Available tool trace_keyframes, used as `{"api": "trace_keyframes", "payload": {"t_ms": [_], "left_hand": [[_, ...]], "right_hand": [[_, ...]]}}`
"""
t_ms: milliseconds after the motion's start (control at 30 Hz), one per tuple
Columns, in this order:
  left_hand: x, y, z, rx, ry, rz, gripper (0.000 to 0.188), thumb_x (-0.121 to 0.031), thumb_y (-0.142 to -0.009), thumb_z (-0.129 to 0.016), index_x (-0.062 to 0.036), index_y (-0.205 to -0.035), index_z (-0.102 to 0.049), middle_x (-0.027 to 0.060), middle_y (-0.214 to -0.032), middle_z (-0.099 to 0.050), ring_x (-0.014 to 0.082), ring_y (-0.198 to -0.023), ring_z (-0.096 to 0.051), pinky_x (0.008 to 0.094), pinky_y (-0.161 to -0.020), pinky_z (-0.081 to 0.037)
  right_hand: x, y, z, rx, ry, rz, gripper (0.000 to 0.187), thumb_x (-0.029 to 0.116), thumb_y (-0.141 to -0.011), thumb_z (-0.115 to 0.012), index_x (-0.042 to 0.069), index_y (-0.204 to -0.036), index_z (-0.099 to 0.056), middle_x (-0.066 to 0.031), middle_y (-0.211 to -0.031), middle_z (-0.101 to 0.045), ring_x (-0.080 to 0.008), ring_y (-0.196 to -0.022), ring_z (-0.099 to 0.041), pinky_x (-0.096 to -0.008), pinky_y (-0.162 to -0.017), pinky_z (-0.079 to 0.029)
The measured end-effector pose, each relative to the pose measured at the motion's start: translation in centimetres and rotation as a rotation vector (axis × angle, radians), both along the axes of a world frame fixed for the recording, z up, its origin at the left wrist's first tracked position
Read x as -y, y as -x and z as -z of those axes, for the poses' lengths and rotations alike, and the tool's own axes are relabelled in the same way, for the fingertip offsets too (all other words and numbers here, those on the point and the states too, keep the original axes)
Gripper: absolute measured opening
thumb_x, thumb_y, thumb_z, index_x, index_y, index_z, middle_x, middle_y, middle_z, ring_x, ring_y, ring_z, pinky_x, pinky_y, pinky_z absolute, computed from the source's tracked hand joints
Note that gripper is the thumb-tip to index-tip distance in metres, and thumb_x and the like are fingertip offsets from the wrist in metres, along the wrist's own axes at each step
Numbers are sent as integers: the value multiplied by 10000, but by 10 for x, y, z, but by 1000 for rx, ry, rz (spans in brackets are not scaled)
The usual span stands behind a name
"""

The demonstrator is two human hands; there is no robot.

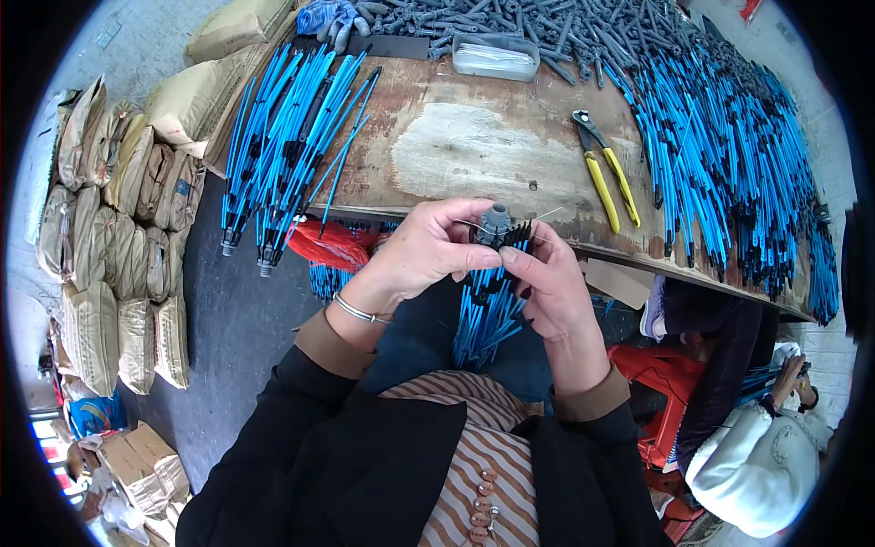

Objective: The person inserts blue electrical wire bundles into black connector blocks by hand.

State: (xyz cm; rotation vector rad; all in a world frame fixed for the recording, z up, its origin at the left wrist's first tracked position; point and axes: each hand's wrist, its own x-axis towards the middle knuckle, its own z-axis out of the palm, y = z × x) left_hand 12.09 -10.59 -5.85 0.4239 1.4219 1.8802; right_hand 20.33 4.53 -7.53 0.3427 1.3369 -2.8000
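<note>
Above my lap, just off the table's near edge, a bundle of thin blue rods (488, 324) with black ends hangs downward. A dark grey ribbed plastic fitting (495, 221) sits at its top. My left hand (433, 242) closes on the bundle from the left, its thumb against the top part. From the right, my right hand (554, 283) pinches the bundle, the two thumbs almost meeting. A thin pale wire or tie (549, 215) sticks out past my right fingers. My fingers hide how it runs around the bundle.
Yellow-handled pliers (606, 178) lie on the wooden table (538, 146). Behind is a clear tray (497, 62) of thin pale strips, before heaped grey parts (510, 18). Blue rods are piled left (292, 137) and right (729, 155). Another person (756, 456) sits at right; stacked sacks (118, 237) stand left.
</note>
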Motion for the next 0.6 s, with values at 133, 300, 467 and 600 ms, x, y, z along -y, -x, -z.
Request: {"api": "trace_keyframes", "payload": {"t_ms": [133,300,467,600], "left_hand": [[3,1,0,-26,40,15,416,1,-723,-692,1,-1118,-560,-11,-725,-579,15,-528,-462,156,-452,-386],[6,0,-1,-34,24,29,404,-9,-706,-709,-17,-1087,-576,-5,-791,-609,20,-558,-504,150,-457,-394],[3,-2,-1,-70,68,-12,353,-20,-707,-713,-18,-1039,-595,-7,-763,-606,25,-544,-498,155,-458,-390],[4,1,-3,-110,85,7,307,-33,-707,-720,-20,-992,-606,-9,-737,-600,30,-535,-498,157,-451,-386]], "right_hand": [[-1,-2,11,-87,100,-24,319,58,-773,-654,8,-1062,-528,-66,-970,-599,-123,-880,-565,-257,-772,-453],[6,-4,18,-187,34,20,360,38,-801,-625,-21,-1132,-496,-55,-985,-595,-105,-901,-551,-242,-811,-429],[17,-13,27,-212,-191,106,336,97,-853,-579,-32,-1152,-495,-45,-1008,-593,-87,-908,-540,-236,-813,-423],[13,-14,33,-225,-72,148,286,104,-910,-471,-41,-1156,-485,-74,-1039,-589,-135,-932,-563,-272,-823,-442]]}}
